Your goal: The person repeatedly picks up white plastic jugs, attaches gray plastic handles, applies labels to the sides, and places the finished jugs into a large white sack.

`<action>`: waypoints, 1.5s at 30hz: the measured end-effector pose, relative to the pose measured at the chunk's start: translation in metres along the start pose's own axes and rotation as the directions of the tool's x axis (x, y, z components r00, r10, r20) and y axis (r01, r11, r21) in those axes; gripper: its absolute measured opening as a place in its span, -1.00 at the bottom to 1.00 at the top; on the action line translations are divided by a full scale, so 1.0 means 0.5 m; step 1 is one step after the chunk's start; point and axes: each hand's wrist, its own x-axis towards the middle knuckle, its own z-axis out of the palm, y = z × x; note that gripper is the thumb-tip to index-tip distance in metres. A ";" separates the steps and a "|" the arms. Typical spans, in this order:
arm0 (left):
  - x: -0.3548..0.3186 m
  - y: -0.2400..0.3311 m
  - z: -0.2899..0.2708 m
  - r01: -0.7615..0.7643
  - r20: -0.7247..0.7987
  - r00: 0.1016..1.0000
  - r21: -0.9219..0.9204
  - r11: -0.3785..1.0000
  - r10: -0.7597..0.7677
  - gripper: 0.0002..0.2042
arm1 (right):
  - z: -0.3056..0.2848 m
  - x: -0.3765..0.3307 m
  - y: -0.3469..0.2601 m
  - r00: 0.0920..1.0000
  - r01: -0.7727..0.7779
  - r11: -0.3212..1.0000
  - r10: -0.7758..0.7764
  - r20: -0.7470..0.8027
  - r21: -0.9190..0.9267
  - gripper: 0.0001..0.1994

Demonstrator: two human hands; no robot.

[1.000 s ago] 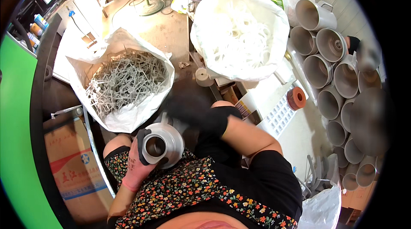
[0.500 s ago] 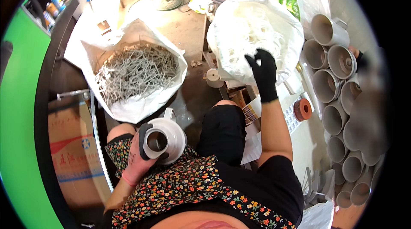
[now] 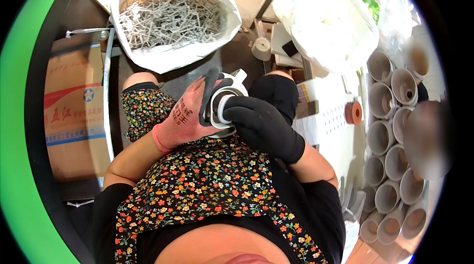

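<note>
My left hand [image 3: 185, 116], in a pink glove with dark fingers, is closed round a light grey plastic pipe fitting [image 3: 238, 82] above my lap. Its round mouth faces up toward me. My right hand [image 3: 264, 126], in a black glove, pinches a white ring [image 3: 221, 108] at that mouth. Whether the ring is seated inside the fitting is hidden by the fingers. Beyond, on the right, stands a white sack [image 3: 292, 9] of similar pale rings. To its left, another white sack [image 3: 165, 61] holds a heap of thin grey sticks [image 3: 173, 19].
Grey pipe fittings [image 3: 386, 138] are stacked along the right side, open ends toward me. A reddish-brown roll [image 3: 353, 113] lies on the white surface before them. A cardboard box [image 3: 76, 111] is at left, near a metal bar. A white spool [image 3: 261, 49] stands between the sacks.
My right hand has come back from the sack of rings to the fitting, now with a white ring. The left hand still holds the fitting. The view has tilted down toward my lap.
</note>
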 end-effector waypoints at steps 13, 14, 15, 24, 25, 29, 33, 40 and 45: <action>0.036 0.028 0.021 -0.285 0.161 0.940 -0.106 0.953 0.300 -0.24 | -0.006 -0.065 -0.047 0.918 0.007 0.937 0.132 0.373 -0.349 -0.89; 0.044 0.045 0.013 -0.311 0.206 0.926 -0.057 0.949 0.316 -0.27 | -0.002 -0.074 -0.038 0.903 0.041 0.940 0.110 0.415 -0.338 -0.90; 0.042 0.044 0.017 -0.342 0.259 0.903 -0.046 0.938 0.342 -0.27 | -0.002 -0.082 -0.035 0.886 0.073 0.942 0.089 0.456 -0.328 -0.91; 0.054 0.062 0.038 -0.362 0.360 0.870 0.003 0.932 0.337 -0.23 | 0.008 -0.116 -0.020 0.954 0.263 0.882 -0.179 0.239 -0.391 -0.95; 0.057 0.066 0.040 -0.383 0.370 0.862 0.025 0.923 0.347 -0.22 | 0.009 -0.125 -0.026 0.961 0.173 0.902 -0.065 0.270 -0.396 -0.95; 0.085 0.029 -0.004 -0.143 0.518 0.811 -0.273 0.951 0.270 -0.31 | 0.027 -0.181 -0.021 0.959 0.018 0.912 0.100 0.264 -0.410 -0.90; 0.150 -0.163 -0.040 0.264 -0.090 0.965 0.277 0.924 -0.248 -0.52 | 0.038 -0.232 -0.012 0.981 -0.048 0.926 0.114 0.156 -0.374 -0.88; 0.001 -0.495 -0.013 0.580 0.323 0.792 -0.137 0.803 -0.518 -0.62 | -0.047 -0.274 0.043 0.843 -0.103 0.945 0.249 -0.476 0.311 -0.87; -0.015 -0.548 0.006 0.691 0.296 0.597 -0.661 0.292 -0.746 -0.57 | -0.232 -0.441 0.314 0.524 -0.716 0.643 0.239 -0.818 -0.271 -0.74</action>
